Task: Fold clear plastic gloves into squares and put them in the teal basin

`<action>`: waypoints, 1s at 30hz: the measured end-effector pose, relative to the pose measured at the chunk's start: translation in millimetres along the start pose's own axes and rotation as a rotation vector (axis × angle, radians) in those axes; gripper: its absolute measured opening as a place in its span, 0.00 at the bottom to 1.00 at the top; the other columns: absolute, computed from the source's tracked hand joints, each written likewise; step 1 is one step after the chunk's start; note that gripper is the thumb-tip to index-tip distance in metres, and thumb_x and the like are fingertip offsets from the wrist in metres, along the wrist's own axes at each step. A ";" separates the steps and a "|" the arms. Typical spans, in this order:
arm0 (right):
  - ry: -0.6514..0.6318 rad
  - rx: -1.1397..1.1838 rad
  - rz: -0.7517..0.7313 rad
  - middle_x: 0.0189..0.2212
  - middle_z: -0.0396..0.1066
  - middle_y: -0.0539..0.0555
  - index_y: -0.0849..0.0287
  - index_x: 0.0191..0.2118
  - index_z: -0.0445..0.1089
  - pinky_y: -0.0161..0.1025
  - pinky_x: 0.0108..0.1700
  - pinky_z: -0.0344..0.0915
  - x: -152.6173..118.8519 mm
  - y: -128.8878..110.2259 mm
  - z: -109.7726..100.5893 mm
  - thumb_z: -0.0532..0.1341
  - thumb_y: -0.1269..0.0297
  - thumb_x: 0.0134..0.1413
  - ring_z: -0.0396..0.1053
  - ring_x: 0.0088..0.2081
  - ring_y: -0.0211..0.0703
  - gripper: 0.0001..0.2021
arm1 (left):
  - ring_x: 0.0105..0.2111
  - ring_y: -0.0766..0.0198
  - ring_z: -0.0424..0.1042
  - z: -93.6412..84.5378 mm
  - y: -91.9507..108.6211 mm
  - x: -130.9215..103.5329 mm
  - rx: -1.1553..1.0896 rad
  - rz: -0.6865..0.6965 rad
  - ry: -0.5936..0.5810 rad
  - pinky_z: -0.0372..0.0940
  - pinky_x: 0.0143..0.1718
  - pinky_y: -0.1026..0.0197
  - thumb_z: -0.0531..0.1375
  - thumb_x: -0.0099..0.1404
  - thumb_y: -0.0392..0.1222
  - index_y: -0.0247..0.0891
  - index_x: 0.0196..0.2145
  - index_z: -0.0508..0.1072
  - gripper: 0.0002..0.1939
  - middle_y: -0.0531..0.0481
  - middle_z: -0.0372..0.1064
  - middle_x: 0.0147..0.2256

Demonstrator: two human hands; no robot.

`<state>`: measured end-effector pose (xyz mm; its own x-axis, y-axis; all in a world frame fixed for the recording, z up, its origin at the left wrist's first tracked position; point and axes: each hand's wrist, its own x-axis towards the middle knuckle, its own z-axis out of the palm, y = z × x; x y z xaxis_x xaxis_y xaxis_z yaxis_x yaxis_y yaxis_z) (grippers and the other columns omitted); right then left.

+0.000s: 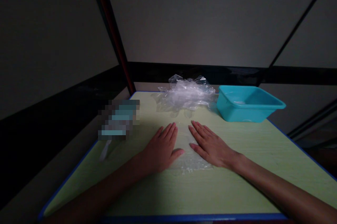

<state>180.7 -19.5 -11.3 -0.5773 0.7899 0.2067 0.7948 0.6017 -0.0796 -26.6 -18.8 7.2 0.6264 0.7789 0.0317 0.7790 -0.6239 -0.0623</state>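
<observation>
A clear plastic bag (188,162) lies spread on the pale green table (163,196). My left hand (163,148) rests flat, palm down, over the left side of this plastic, its thumb pointing inward. On the right side my right hand (209,145) also lies flat with its fingers stretched out. A narrow gap separates the two thumbs, and the plastic shows through it. Neither hand grips anything. The parts of the bag under the palms are hidden.
Behind the hands sits a crumpled heap of clear plastic bags (188,94). A turquoise plastic basin (250,113) stands at the back right. At the left edge is a blurred-out object (119,118) with a whitish strip hanging toward me. Walls close off the back and left.
</observation>
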 end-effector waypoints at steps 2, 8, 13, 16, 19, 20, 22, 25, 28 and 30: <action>-0.021 0.007 -0.006 0.61 0.38 0.63 0.64 0.60 0.47 0.51 0.57 0.46 0.1 -0.1 -1.5 0.44 0.52 0.59 0.37 0.60 0.52 0.28 | 0.59 0.51 0.43 -0.2 -0.5 -1.3 0.005 -0.007 -0.002 0.45 0.55 0.48 0.46 0.63 0.53 0.23 0.56 0.51 0.33 0.32 0.43 0.58; -0.023 0.019 -0.010 0.61 0.38 0.63 0.61 0.60 0.46 0.52 0.57 0.46 0.4 -0.3 -1.5 0.44 0.50 0.58 0.37 0.60 0.53 0.28 | 0.60 0.52 0.38 -2.3 -0.2 -1.5 -0.014 0.074 0.004 0.40 0.57 0.48 0.46 0.64 0.50 0.24 0.57 0.49 0.31 0.34 0.39 0.59; -0.015 0.004 -0.006 0.60 0.40 0.65 0.64 0.59 0.49 0.49 0.58 0.45 0.8 -0.2 1.6 0.44 0.50 0.58 0.38 0.60 0.51 0.29 | 0.60 0.58 0.33 -4.0 10.9 2.0 -0.101 0.268 0.033 0.36 0.58 0.53 0.47 0.65 0.48 0.33 0.59 0.45 0.29 0.43 0.34 0.61; -0.029 -0.010 0.003 0.60 0.41 0.66 0.66 0.59 0.49 0.49 0.58 0.45 1.2 -0.7 1.4 0.44 0.49 0.58 0.39 0.60 0.52 0.30 | 0.60 0.58 0.32 -2.0 12.6 2.9 -0.131 0.260 -0.019 0.36 0.58 0.53 0.45 0.65 0.50 0.33 0.60 0.44 0.30 0.42 0.33 0.61; -0.044 -0.015 0.013 0.60 0.41 0.66 0.68 0.60 0.47 0.49 0.58 0.45 1.4 -1.6 0.1 0.43 0.48 0.58 0.38 0.60 0.53 0.32 | 0.60 0.57 0.32 -0.2 9.0 2.4 -0.146 0.239 -0.068 0.36 0.58 0.52 0.43 0.66 0.51 0.32 0.60 0.42 0.30 0.41 0.32 0.61; -0.048 -0.014 0.015 0.60 0.40 0.66 0.68 0.60 0.47 0.49 0.58 0.45 1.5 -1.8 -0.2 0.43 0.48 0.58 0.38 0.60 0.53 0.32 | 0.60 0.57 0.31 0.1 7.5 1.9 -0.148 0.237 -0.079 0.36 0.58 0.51 0.42 0.66 0.52 0.32 0.60 0.42 0.31 0.41 0.32 0.61; -0.053 -0.011 0.017 0.60 0.40 0.66 0.68 0.60 0.47 0.49 0.58 0.45 1.7 -1.9 -0.6 0.43 0.48 0.58 0.38 0.60 0.53 0.32 | 0.60 0.57 0.31 0.5 4.9 0.5 -0.150 0.230 -0.092 0.36 0.58 0.51 0.42 0.65 0.53 0.32 0.60 0.42 0.31 0.40 0.32 0.61; -0.055 -0.008 0.014 0.60 0.39 0.65 0.67 0.60 0.46 0.49 0.58 0.45 2.0 -1.4 -0.2 0.43 0.48 0.57 0.37 0.60 0.52 0.32 | 0.60 0.55 0.31 0.5 2.3 -2.2 -0.150 0.215 -0.099 0.36 0.58 0.50 0.42 0.65 0.54 0.32 0.60 0.43 0.31 0.40 0.33 0.61; -0.048 -0.002 0.009 0.60 0.40 0.64 0.66 0.60 0.46 0.50 0.58 0.45 1.9 -0.6 0.8 0.43 0.48 0.58 0.37 0.60 0.52 0.32 | 0.60 0.54 0.31 -0.4 1.2 -4.8 -0.147 0.207 -0.102 0.37 0.57 0.49 0.43 0.65 0.54 0.33 0.59 0.45 0.31 0.41 0.33 0.61; -0.042 0.008 0.010 0.60 0.40 0.64 0.66 0.60 0.46 0.50 0.58 0.45 1.6 -0.2 0.7 0.42 0.47 0.57 0.37 0.60 0.51 0.32 | 0.60 0.54 0.33 -1.6 1.2 -5.5 -0.146 0.207 -0.093 0.37 0.57 0.49 0.44 0.65 0.54 0.33 0.59 0.45 0.31 0.41 0.34 0.61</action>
<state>179.5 -18.2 -11.6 -0.5766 0.8003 0.1646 0.7993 0.5943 -0.0892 -29.0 -24.0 8.5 0.7729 0.6318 -0.0590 0.6345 -0.7681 0.0865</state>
